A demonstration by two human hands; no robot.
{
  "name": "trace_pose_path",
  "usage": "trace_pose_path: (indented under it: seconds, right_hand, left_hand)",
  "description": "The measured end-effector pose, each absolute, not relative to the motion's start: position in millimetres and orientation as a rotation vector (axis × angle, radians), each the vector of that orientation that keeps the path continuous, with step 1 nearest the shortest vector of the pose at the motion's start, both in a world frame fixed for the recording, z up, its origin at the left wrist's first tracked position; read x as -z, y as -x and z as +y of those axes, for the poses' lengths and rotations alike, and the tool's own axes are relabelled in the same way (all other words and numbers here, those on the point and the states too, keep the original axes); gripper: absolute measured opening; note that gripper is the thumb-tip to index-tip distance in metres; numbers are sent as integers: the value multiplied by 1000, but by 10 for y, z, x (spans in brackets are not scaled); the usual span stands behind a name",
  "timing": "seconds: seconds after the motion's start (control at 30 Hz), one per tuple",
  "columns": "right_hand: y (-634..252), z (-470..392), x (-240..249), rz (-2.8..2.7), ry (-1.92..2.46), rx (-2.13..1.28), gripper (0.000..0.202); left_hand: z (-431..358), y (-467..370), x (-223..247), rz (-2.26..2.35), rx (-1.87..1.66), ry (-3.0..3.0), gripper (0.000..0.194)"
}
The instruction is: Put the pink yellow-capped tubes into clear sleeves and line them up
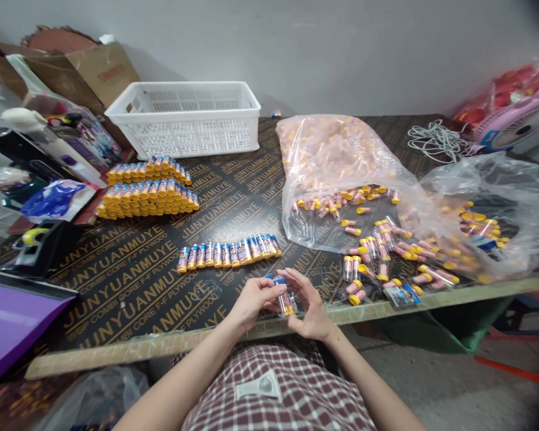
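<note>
Holding one tube (285, 300) (one basket (184, 136) beyond).

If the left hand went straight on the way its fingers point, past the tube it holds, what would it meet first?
Most likely the right hand, curled on the other side of the yellow-ended tube from the left hand; the depth between them is unclear in this one view.

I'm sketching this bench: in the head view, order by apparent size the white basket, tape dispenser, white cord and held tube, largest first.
1. White basket
2. Tape dispenser and white cord: too alike to rank
3. Held tube
</note>
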State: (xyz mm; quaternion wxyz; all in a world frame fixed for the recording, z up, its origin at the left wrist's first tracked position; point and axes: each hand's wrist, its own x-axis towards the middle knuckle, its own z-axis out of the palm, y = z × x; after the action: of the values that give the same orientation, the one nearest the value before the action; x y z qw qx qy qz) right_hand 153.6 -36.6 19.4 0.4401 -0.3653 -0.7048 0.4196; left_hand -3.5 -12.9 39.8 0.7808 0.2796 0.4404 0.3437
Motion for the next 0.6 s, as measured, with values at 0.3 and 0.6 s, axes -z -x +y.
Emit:
trace_pose_path:
  seconds: [0.3, 0.6]
  right_hand:
    - [-1596, -307, -205, -1695, 935, -1002, 89]
    - [-1872, -218, -194, -1805, 1351, -609, 58]
  left_hand:
    - [271, 336, -357, 1367, -978, -941, 41]
    - [788, 768, -196, 2070, -657, -1768, 41]
